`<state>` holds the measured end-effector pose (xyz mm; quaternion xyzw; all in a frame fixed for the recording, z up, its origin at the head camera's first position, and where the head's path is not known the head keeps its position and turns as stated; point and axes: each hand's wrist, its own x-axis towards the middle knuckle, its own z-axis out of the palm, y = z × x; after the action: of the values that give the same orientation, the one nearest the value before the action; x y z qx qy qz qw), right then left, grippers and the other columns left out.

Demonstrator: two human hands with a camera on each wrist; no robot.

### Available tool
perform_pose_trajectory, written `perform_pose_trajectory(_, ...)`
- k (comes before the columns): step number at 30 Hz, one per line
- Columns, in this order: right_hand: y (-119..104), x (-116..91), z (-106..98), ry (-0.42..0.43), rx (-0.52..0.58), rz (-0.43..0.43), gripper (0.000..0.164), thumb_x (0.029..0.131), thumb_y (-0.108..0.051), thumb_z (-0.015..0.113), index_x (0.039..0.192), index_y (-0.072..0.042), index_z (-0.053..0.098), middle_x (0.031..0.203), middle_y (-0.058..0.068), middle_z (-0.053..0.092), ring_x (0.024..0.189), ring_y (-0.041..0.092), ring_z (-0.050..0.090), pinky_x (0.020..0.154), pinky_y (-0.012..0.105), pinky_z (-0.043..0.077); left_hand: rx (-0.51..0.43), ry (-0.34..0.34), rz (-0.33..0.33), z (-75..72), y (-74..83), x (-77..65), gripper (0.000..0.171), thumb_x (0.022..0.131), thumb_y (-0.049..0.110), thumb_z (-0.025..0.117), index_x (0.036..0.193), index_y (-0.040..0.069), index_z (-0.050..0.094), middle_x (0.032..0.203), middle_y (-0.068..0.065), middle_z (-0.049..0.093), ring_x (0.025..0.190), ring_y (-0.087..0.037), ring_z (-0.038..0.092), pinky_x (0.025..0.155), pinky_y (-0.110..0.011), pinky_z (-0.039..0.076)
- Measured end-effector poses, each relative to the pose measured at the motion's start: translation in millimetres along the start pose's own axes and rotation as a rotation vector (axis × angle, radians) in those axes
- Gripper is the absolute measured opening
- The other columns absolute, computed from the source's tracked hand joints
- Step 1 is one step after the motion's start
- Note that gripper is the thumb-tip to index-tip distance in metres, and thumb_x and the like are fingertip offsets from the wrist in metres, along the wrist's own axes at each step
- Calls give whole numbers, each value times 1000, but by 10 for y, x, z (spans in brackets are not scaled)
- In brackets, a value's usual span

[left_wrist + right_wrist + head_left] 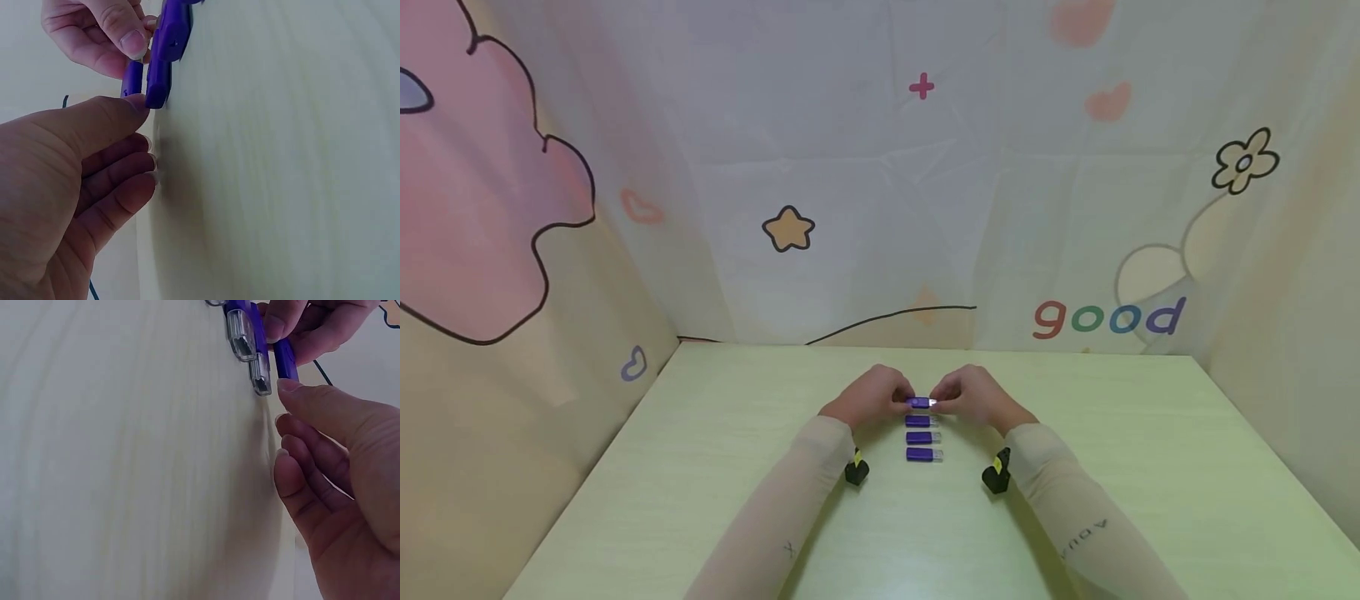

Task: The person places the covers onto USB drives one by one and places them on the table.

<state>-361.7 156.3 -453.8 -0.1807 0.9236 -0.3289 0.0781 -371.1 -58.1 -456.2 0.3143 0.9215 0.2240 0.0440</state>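
Both hands meet at a purple USB flash drive [919, 402], the farthest in a column of purple drives. My left hand [872, 396] pinches its left end between thumb and fingers. From the other side, the thumb and fingers of my right hand [976, 398] pinch the end with the clear cap. In the right wrist view the held drive [285, 359] spans the gap between the two hands. Nearer to me lie three more drives: one right beside the hands [916, 422], a middle one [917, 437] and a nearest one [919, 455], their clear capped ends pointing right.
The pale wooden table [700, 500] reaches to a printed cloth backdrop [865, 167] at the back and sides. Dark wrist cameras hang inside each forearm, the left one [856, 471] and the right one [997, 473], on either side of the drives.
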Motion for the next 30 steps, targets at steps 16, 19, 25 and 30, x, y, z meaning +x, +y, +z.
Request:
perform_pose_trajectory(16,-29,30,-1,-52,-25,62,8,77,-21,78,85,-23,76,82,-8,70,80,14,58,77,31,50,129,-30,58,-4,36,5,13,84,24,71,95,19,76,77,12,60,72,-6,52,69,-18,45)
perform_pose_trajectory(19,-36,40,-2,-61,-35,67,8,77,-20,77,85,-22,76,82,-7,70,78,14,58,75,29,50,154,-39,62,-7,39,10,13,84,24,71,96,19,76,77,12,60,72,-6,52,69,-19,45)
perform_pose_trajectory(25,-45,54,5,-70,-40,86,8,77,-19,77,85,-22,76,82,-7,70,79,14,58,77,29,51,179,-44,71,-6,38,-1,15,85,24,70,97,17,76,78,11,59,73,-6,51,70,-19,45)
perform_pose_trajectory(30,-40,55,8,-77,-35,85,9,77,-19,77,86,-22,76,83,-6,70,79,14,58,77,30,51,172,-50,68,-15,44,-19,15,85,24,70,97,17,75,79,10,59,74,-7,52,71,-19,45)
